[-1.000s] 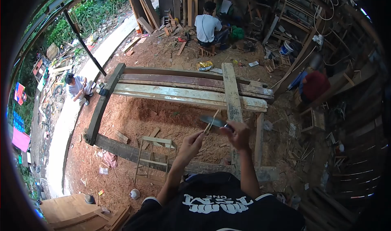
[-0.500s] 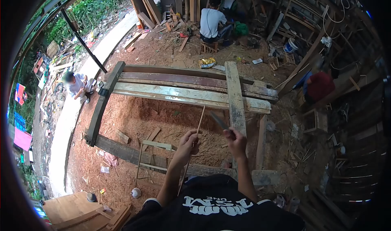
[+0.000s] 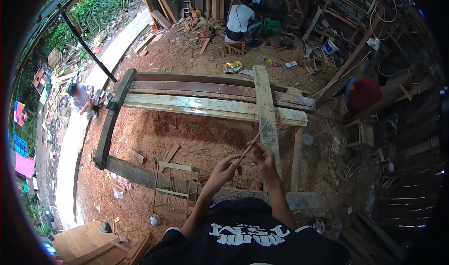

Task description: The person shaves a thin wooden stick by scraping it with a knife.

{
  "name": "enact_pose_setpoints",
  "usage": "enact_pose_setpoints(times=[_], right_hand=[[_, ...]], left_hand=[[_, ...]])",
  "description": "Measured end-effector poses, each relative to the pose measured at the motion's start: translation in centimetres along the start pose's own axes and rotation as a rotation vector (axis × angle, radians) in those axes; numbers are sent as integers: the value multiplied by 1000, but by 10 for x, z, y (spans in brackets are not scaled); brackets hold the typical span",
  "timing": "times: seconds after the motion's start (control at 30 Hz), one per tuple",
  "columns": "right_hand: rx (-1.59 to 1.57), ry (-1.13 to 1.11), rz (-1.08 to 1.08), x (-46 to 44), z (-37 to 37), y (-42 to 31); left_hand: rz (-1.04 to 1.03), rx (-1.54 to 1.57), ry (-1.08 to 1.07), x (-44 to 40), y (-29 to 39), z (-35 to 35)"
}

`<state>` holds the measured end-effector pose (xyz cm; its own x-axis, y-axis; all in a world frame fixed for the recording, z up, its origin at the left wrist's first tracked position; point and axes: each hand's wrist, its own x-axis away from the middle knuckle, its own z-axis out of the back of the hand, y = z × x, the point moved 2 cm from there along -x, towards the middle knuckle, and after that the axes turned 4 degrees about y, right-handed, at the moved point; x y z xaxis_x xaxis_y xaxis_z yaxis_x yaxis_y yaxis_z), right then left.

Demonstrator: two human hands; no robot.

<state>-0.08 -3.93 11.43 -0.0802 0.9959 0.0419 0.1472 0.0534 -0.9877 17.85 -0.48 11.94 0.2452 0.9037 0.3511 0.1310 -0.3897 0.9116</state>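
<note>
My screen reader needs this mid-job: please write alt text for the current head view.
A person's left hand holds a thin wooden stick; the right hand is close beside it, its grip unclear. Beyond them, long boards run across above a shavings-covered floor; a small wooden frame sits lower left.

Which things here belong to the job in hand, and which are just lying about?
In use:
- thin stick, held in the left hand
- right hand, close by the stick

Apparently just lying about:
- gold packet
- blue-and-white bucket
- short wood offcut
</note>
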Motion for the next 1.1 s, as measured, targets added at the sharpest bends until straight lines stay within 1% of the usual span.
enact_pose_setpoints(times=[0.07, 0.13, 0.23, 0.27, 0.37, 0.43, 0.47, 0.57, 0.67, 0.87, 0.93, 0.97, 1.07, 1.1], right_hand=[[-73, 66, 49, -5, 11, -9], [-71, 108, 88, -9, 28, -22], [-39, 164, 101, -9, 33, -26], [-23, 180, 98, -8, 33, -26], [123, 80, 76, 4, 24, -9], [316, 91, 104, 21, 6, -8], [412, 97, 116, 28, -2, -11], [644, 25, 163, 44, -21, -31], [707, 47, 172, 52, -20, -28], [733, 0, 195, 64, -16, -38], [704, -10, 235, 69, -17, -39], [690, -14, 256, 70, -17, -40], [648, -36, 381, 70, -12, -41], [656, -42, 469, 68, -8, -42]], left_hand=[[-21, -88, -18, 7, 2, 6], [-40, -197, -20, 16, 4, 13], [-87, -223, -25, 26, 1, 24], [-84, -224, 18, 29, 2, 23], [-106, -224, 129, 35, 12, 13], [-153, -225, 172, 34, 10, 6], [-161, -153, 162, 34, 10, 1], [-187, 37, 127, 35, 7, -8], [-213, 150, 95, 38, 2, -12], [-219, 250, 49, 44, -5, -13], [-195, 330, 3, 47, -12, -13], [-208, 309, 10, 49, -14, -14], [-231, 259, 26, 53, -15, -18], [-228, 249, 28, 56, -13, -21]])
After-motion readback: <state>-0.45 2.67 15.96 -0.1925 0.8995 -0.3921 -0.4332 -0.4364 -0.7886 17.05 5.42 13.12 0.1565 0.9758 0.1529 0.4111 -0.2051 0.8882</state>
